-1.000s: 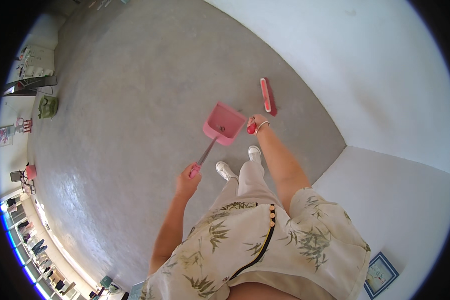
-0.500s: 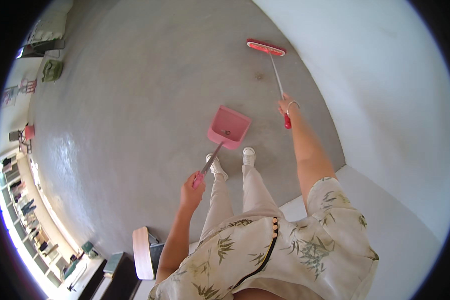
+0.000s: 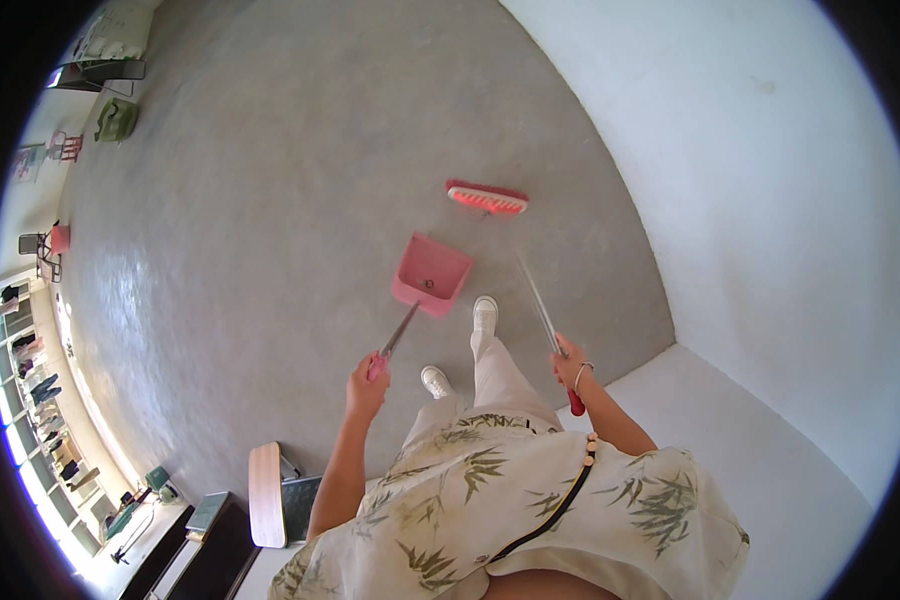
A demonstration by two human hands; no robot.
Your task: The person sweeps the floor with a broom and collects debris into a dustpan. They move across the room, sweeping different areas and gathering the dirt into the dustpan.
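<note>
My left hand (image 3: 367, 385) is wrapped round the pink grip of a long-handled dustpan (image 3: 448, 262). Its pink pan rests on the grey floor in front of my feet, with a small dark clump inside. My right hand (image 3: 568, 362) grips the metal handle of a broom (image 3: 487, 197), just above its red end. The red and white broom head lies on the floor beyond the pan, slightly to its right and apart from it. Part of the broom handle is smeared by motion.
A white wall (image 3: 750, 200) runs along the right and meets the floor. A chair (image 3: 267, 495) with a wooden back stands at lower left, near dark-sided desks (image 3: 205, 515). A green bag (image 3: 116, 119) sits at far left. Clothes hang by the windows.
The broom head has been drawn nearer and leftward, toward the pan. My right hand has come back toward my body. The dustpan has shifted slightly left, and my right foot stands ahead of the left.
</note>
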